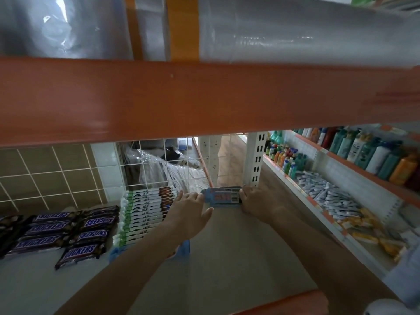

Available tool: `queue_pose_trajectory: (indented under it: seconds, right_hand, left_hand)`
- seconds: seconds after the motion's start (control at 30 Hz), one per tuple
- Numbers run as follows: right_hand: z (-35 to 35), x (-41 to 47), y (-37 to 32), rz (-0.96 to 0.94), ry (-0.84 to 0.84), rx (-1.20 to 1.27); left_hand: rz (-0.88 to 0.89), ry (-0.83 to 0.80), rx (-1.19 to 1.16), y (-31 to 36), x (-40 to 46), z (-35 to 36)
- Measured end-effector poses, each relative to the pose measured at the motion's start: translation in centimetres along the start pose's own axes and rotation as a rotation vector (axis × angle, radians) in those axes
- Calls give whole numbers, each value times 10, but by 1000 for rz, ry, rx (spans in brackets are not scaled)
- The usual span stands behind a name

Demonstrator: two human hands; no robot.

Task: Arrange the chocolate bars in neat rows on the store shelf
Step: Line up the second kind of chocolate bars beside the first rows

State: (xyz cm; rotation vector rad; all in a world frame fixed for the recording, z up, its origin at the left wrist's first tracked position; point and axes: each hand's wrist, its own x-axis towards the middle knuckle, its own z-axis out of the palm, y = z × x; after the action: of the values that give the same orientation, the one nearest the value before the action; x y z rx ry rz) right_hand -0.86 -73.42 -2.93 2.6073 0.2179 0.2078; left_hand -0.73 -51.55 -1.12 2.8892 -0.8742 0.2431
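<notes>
blue-wrapped flat chocolate bars (223,196), a small stack with a barcode label facing up, sit at the back of the grey store shelf (227,258), just in front of the white slotted upright (254,160). left hand (189,209) touches the stack's left end, fingers straight and spread, thumb pointing right. right hand (254,202) is curled round the stack's right end, gripping it. both forearms reach in from the near edge.

left of the stack: a neat row of white-and-green wrapped bars (145,214) packed edge to edge, touching the left wrist area. further left, dark brown snickers bars (68,233) in two loose columns, one bar lying skewed nearest the front. white wire grid panel (159,164) behind the rows.

orange shelf beam (204,96) overhead, clear plastic sheeting (295,30) above it. right-hand neighbouring shelves hold coloured plastic bottles (363,151) and a heap of small pale packets (329,196).
</notes>
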Motion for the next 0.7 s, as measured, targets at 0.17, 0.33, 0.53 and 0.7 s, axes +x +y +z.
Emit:
queue_pose_trajectory:
  seconds: [0.17,0.33,0.53,0.7]
  right_hand:
    - [-19,-11,-1,-82,-22,-125]
    - [-28,-24,-4,-185,182,-184]
    - [-51,-45,-18,-195,518,-216]
    - [-62,-58,-33,-164,668,-205]
  left_hand:
    - [28,66,26,-2,-7,1]
    - [73,142,69,-3,-13,-1]
    - [149,365,176,-7,-23,-3]
    - [174,431,152,-7,-40,-7]
